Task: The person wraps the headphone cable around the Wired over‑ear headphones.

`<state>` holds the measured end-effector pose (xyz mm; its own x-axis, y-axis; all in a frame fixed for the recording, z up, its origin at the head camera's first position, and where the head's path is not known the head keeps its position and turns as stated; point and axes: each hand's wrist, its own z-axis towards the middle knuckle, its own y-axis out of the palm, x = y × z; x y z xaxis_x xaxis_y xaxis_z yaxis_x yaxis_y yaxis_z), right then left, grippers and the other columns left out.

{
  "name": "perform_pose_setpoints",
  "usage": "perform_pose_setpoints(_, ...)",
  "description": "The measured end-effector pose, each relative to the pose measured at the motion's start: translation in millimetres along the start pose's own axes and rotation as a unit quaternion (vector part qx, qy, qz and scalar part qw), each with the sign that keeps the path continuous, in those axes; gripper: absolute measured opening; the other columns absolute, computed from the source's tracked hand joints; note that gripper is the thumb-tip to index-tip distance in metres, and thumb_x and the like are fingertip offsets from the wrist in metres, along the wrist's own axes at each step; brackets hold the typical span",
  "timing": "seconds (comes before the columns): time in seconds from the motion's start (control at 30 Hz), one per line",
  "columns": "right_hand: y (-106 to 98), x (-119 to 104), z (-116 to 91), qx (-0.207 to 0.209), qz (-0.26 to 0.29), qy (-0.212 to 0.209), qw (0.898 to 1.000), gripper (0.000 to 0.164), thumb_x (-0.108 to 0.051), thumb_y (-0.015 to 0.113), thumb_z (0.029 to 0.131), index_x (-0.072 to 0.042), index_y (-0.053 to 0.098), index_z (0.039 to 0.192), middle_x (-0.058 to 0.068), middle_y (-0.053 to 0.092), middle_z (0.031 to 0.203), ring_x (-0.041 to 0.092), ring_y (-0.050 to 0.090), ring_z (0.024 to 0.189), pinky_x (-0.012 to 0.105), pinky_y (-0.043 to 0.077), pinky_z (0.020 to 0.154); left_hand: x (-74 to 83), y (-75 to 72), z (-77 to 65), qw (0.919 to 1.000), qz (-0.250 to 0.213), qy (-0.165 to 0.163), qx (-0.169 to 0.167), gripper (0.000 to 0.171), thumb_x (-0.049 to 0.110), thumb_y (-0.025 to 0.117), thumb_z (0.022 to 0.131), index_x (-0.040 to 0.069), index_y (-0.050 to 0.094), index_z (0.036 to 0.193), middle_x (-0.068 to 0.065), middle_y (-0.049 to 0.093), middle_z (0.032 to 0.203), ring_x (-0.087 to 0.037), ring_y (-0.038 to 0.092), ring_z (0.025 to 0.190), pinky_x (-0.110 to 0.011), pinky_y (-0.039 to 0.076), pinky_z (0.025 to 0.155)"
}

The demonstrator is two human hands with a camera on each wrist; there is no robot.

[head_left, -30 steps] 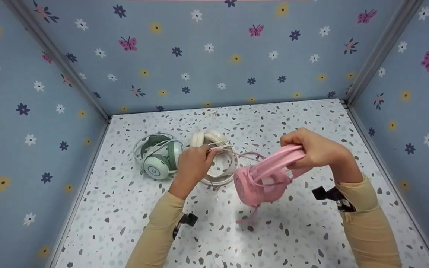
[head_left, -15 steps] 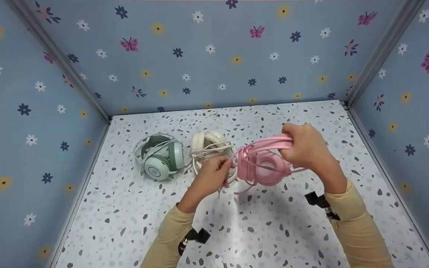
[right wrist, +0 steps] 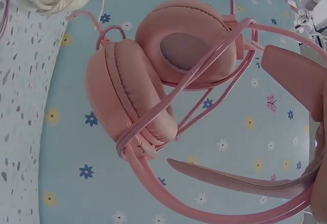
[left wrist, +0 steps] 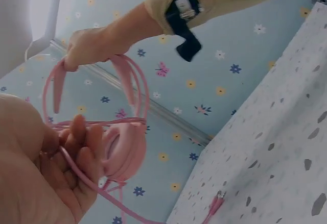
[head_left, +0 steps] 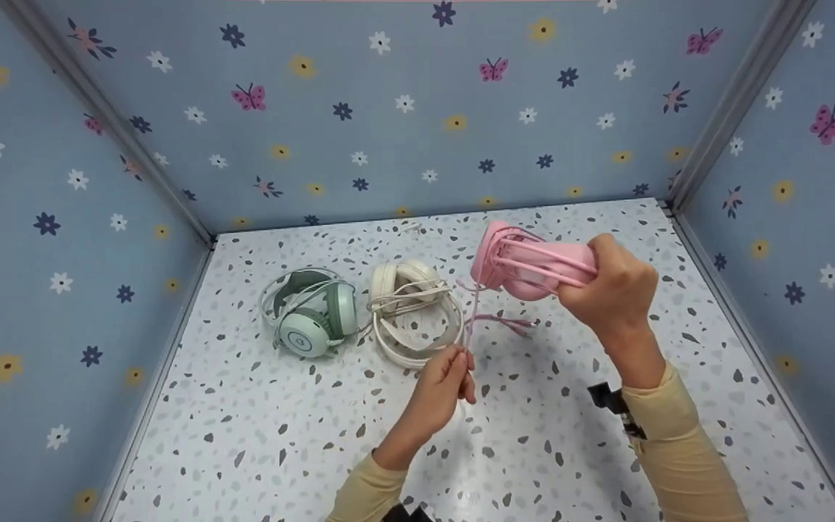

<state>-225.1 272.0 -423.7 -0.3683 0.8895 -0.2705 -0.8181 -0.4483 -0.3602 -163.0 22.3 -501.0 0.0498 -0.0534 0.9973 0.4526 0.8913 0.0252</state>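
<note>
Pink headphones (head_left: 533, 264) hang above the table, gripped at the headband by my right hand (head_left: 613, 286). Their cable is wound across the ear cups, as the right wrist view shows on the padded cups (right wrist: 127, 96). My left hand (head_left: 446, 384) pinches a free length of the pink cable (left wrist: 97, 185) below and left of the headphones. The cable's plug end (left wrist: 216, 203) lies on the table. White headphones (head_left: 417, 351) with a wrapped cord lie just beyond my left hand.
Green headphones (head_left: 305, 333) lie left of the white pair on the speckled table (head_left: 258, 449). Blue patterned walls (head_left: 417, 109) enclose the table at the back and sides.
My right hand has swung the pink headphones up and away from me. My left hand has moved from over the white headphones down and right, drawing the pink cable along.
</note>
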Motion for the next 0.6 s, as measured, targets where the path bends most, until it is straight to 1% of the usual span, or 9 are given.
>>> perform_pose_setpoints(0.1,1.8,-1.8,-4.1,0.03,0.008,0.012,0.999,0.019,-0.017,0.048,0.061,-0.001,0.054,0.07,0.009,0.047,0.052,0.021,0.038,0.038,0.036,0.029,0.037,-3.6,9.2,-2.2,0.9993,-0.036,0.006,0.01,0.027,0.008,0.032,0.107,-0.004,0.051,0.092,-0.031,0.052,0.063,-0.015,0.056,0.055,-0.023,0.041,0.057)
perform_pose_setpoints(0.17,3.2,-2.8,-7.9,0.048,0.016,0.026,0.998,0.019,-0.015,0.047,0.061,0.0,0.054,0.07,0.009,0.048,0.052,0.021,0.037,0.039,0.036,0.03,0.038,-9.1,15.4,-5.2,0.9978,-0.066,0.008,0.001,0.032,0.011,0.032,0.108,-0.007,0.05,0.09,-0.032,0.053,0.064,-0.014,0.058,0.055,-0.023,0.043,0.057)
perform_pose_setpoints(0.3,3.8,-1.9,-11.2,0.101,0.033,0.068,0.992,0.019,-0.011,0.045,0.057,0.001,0.055,0.069,0.008,0.047,0.052,0.017,0.036,0.043,0.034,0.029,0.041,-34.6,33.8,-11.9,0.9914,-0.119,0.017,-0.053,0.049,0.024,0.031,0.109,-0.016,0.046,0.085,-0.026,0.05,0.057,-0.012,0.06,0.053,-0.023,0.047,0.051)
perform_pose_setpoints(0.37,3.3,0.6,-9.7,0.13,0.046,0.096,0.986,0.016,-0.009,0.047,0.058,0.001,0.055,0.068,0.007,0.047,0.053,0.016,0.036,0.045,0.033,0.029,0.043,-43.4,44.5,-17.3,0.9843,-0.15,0.016,-0.092,0.053,0.026,0.028,0.109,-0.019,0.041,0.084,-0.016,0.045,0.054,-0.01,0.055,0.049,-0.023,0.045,0.047)
perform_pose_setpoints(0.43,2.0,3.9,-7.5,0.144,0.067,0.121,0.98,0.013,-0.007,0.049,0.061,0.002,0.055,0.068,0.006,0.047,0.054,0.015,0.036,0.047,0.029,0.028,0.045,-51.9,52.2,-21.3,0.9781,-0.169,0.018,-0.12,0.051,0.025,0.025,0.109,-0.016,0.036,0.082,-0.003,0.037,0.055,-0.005,0.044,0.046,-0.02,0.036,0.043)
perform_pose_setpoints(0.5,0.8,7.7,-6.2,0.143,0.104,0.153,0.972,0.007,-0.003,0.052,0.066,0.003,0.055,0.068,0.004,0.047,0.055,0.013,0.036,0.048,0.025,0.027,0.046,-59.8,55.5,-24.0,0.9734,-0.188,0.02,-0.129,0.049,0.024,0.022,0.11,-0.014,0.034,0.081,0.003,0.032,0.058,-0.003,0.032,0.046,-0.019,0.026,0.042)
perform_pose_setpoints(0.53,0.2,9.5,-6.0,0.138,0.133,0.174,0.966,0.004,0.0,0.054,0.069,0.004,0.055,0.068,0.002,0.047,0.055,0.012,0.036,0.047,0.023,0.026,0.046,-63.5,55.8,-24.7,0.9712,-0.198,0.018,-0.132,0.048,0.025,0.022,0.11,-0.013,0.033,0.081,0.005,0.03,0.059,-0.003,0.027,0.046,-0.02,0.023,0.042)
perform_pose_setpoints(0.57,-0.4,11.2,-6.1,0.129,0.169,0.201,0.956,0.005,0.003,0.055,0.073,0.003,0.055,0.068,0.001,0.046,0.055,0.011,0.035,0.046,0.021,0.026,0.045,-67.3,55.3,-25.2,0.9707,-0.2,0.015,-0.132,0.049,0.025,0.022,0.11,-0.012,0.032,0.08,0.005,0.028,0.06,-0.003,0.024,0.047,-0.02,0.021,0.042)
perform_pose_setpoints(0.6,-1.0,12.4,-6.3,0.12,0.227,0.229,0.939,0.009,0.007,0.056,0.076,0.003,0.055,0.068,0.001,0.045,0.055,0.01,0.035,0.045,0.02,0.025,0.044,-71.1,54.2,-25.7,0.9712,-0.198,0.011,-0.131,0.048,0.025,0.022,0.11,-0.012,0.032,0.08,0.005,0.027,0.06,-0.003,0.023,0.047,-0.02,0.019,0.042)
